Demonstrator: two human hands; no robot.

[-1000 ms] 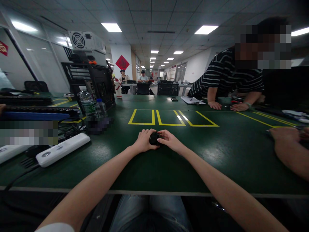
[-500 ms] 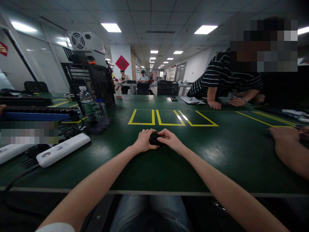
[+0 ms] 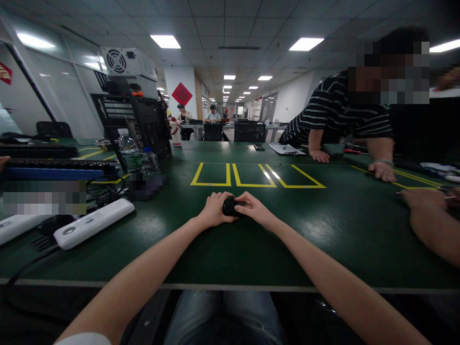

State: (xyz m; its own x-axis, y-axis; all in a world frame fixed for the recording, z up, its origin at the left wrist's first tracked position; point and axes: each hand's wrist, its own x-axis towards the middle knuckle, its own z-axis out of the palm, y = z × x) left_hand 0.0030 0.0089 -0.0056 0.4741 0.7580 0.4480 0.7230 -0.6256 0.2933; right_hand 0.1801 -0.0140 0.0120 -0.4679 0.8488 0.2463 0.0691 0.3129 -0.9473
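A small round black object (image 3: 228,206) rests on the green table (image 3: 230,249) in front of me. My left hand (image 3: 214,209) curls around its left side, fingers closed over the top. From the right, my right hand (image 3: 253,209) pinches it with fingertips. Both forearms stretch out from the near table edge. What the black object is I cannot make out.
Yellow taped rectangles (image 3: 257,176) lie just beyond my hands. A white power strip (image 3: 94,223), water bottles (image 3: 131,154) and a black computer case (image 3: 143,124) stand at left. A person in a striped shirt (image 3: 338,112) leans on the far right side; another person's arm (image 3: 431,215) rests at right.
My hands stay on the black object. The striped-shirt person's hand has moved right along the table, onto the yellow line.
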